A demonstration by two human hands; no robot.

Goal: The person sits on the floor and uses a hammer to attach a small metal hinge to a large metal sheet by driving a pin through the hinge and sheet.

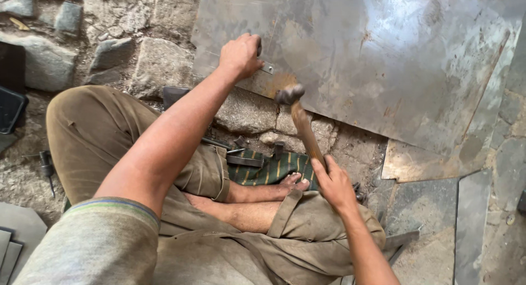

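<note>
I sit cross-legged on stony ground. My left hand is closed around a short dark tool, a punch or chisel, set against the near edge of a large grey metal sheet. A small bright metal piece lies on the sheet just beside that fist. My right hand grips the wooden handle of a hammer. Its dark head is raised just below and right of my left hand, slightly blurred.
Rough stones lie under the sheet's near edge. A green striped cloth with dark metal tools sits by my feet. More flat metal pieces lie at right, grey sheets at lower left, a small tool beside my knee.
</note>
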